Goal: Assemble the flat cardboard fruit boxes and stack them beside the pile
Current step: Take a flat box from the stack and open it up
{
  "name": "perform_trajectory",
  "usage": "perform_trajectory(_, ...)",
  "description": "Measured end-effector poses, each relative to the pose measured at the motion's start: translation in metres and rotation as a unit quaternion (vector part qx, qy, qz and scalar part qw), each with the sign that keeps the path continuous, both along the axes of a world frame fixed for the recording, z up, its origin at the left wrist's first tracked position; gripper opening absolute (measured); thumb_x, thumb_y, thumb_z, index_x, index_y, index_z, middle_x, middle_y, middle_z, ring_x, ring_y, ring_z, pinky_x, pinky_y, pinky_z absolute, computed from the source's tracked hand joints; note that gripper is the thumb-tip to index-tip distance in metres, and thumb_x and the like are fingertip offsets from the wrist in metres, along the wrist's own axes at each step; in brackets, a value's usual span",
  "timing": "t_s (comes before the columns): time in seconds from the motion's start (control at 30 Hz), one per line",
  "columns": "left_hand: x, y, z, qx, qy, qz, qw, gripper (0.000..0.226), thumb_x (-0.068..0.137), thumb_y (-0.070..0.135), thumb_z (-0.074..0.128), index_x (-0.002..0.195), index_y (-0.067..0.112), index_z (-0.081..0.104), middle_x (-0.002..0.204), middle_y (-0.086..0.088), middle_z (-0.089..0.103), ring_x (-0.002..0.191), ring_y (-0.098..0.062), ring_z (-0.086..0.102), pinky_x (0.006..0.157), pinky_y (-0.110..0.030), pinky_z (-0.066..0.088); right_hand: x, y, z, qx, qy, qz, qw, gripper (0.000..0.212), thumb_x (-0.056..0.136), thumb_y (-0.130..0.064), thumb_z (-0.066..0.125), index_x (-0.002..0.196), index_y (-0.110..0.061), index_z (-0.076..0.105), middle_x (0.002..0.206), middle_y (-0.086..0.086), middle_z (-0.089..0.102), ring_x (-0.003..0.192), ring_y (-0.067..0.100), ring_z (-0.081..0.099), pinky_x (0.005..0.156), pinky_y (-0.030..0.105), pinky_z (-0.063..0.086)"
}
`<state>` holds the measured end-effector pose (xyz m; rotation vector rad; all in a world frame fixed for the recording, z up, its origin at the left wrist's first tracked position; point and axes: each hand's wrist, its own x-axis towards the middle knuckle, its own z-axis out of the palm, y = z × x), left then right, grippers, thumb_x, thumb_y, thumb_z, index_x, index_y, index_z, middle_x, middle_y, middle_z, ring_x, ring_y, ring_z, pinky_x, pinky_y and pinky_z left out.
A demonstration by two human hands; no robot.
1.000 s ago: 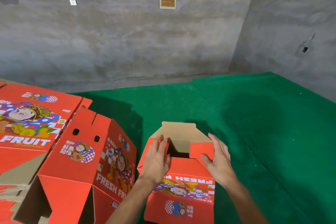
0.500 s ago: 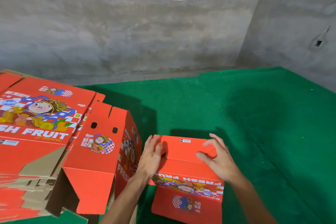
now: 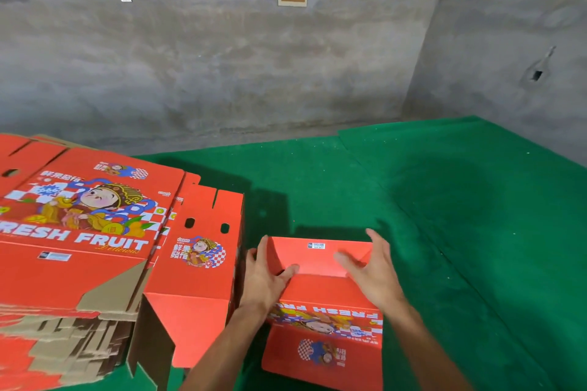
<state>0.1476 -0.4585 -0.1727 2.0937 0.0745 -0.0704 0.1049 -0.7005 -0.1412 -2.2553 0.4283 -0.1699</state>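
We judged the step in hand to be the closing of the end flaps of the red fruit box (image 3: 324, 311), which stood on the green mat (image 3: 460, 216) at near centre, just right of an assembled box (image 3: 197, 263) and the pile of flat boxes (image 3: 73, 232) at the left. To do it well, we advised pressing both side flaps inward together, keeping the walls square, and seating the barcoded far flap (image 3: 317, 254) flush so the tabs lock without creasing. The left hand (image 3: 266, 276) lay on the box's left edge, fingers (image 3: 262, 247) extended up the outer side and thumb laid across the folded flap. The right hand (image 3: 371, 270) was spread over the right corner, fingers straight and splayed, gripping nothing; whether its palm touched the cardboard we could not tell. Both forearms entered from the near edge.
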Motion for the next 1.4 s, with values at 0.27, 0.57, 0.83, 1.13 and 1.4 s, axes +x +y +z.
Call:
perform_trajectory(0.27, -0.001, -0.003, 0.005, 0.063, -0.013, 0.018, 0.998, 0.11, 0.078, 0.08, 0.065, 0.162, 0.028, 0.017, 0.165, -0.01, 0.025, 0.15, -0.03, 0.037, 0.121, -0.041, 0.033, -0.034, -0.039, -0.038, 0.252, 0.29, -0.081, 0.92, 0.07, 0.106, -0.064, 0.023, 0.116, -0.007, 0.061, 0.081, 0.004, 0.066, 0.071, 0.017, 0.064, 0.067, 0.032, 0.052)
perform_trajectory(0.57, -0.001, 0.004, 0.011, 0.073, -0.035, 0.04, 0.996, 0.109, 0.081, 0.074, 0.069, 0.157, 0.007, 0.029, 0.158, -0.015, 0.043, 0.147, -0.03, 0.041, 0.122, -0.039, 0.032, -0.038, -0.044, -0.03, 0.193, 0.341, -0.052, 0.919, 0.074, 0.104, -0.067, 0.029, 0.091, -0.005, 0.066, 0.061, 0.0, 0.066, 0.049, 0.011, 0.054, 0.049, 0.023, 0.047)
perform_trajectory(0.83, -0.004, 0.009, 0.016, 0.049, -0.06, 0.043, 0.996, 0.103, 0.079, 0.072, 0.073, 0.155, 0.014, 0.034, 0.148, -0.014, 0.056, 0.136, -0.031, 0.054, 0.115, -0.045, 0.044, -0.044, -0.053, -0.033, 0.32, 0.279, -0.013, 0.906, 0.038, 0.104, -0.04, 0.042, 0.12, -0.008, 0.055, 0.111, 0.019, 0.069, 0.056, 0.014, 0.058, 0.057, 0.027, 0.051)
perform_trajectory(1.13, -0.009, 0.027, 0.023, 0.016, -0.121, 0.06, 0.991, 0.08, 0.083, 0.071, 0.067, 0.146, 0.027, 0.044, 0.141, -0.002, 0.064, 0.13, -0.016, 0.058, 0.113, -0.032, 0.043, -0.038, -0.063, -0.021, 0.436, 0.22, 0.014, 0.872, 0.055, 0.091, -0.012, 0.037, 0.135, -0.04, 0.056, 0.091, 0.012, 0.058, 0.061, 0.018, 0.054, 0.059, 0.029, 0.051)
perform_trajectory(1.4, -0.001, 0.031, 0.028, 0.363, -0.269, 0.019, 0.892, 0.055, 0.084, 0.018, 0.066, 0.137, 0.0, 0.061, 0.158, -0.025, 0.042, 0.15, -0.047, 0.034, 0.124, -0.066, 0.017, -0.005, -0.075, 0.01, 0.131, -0.064, 0.022, 0.989, 0.056, 0.101, -0.003, 0.049, 0.127, -0.052, 0.055, 0.112, 0.011, 0.06, 0.079, 0.025, 0.068, 0.084, 0.05, 0.061)
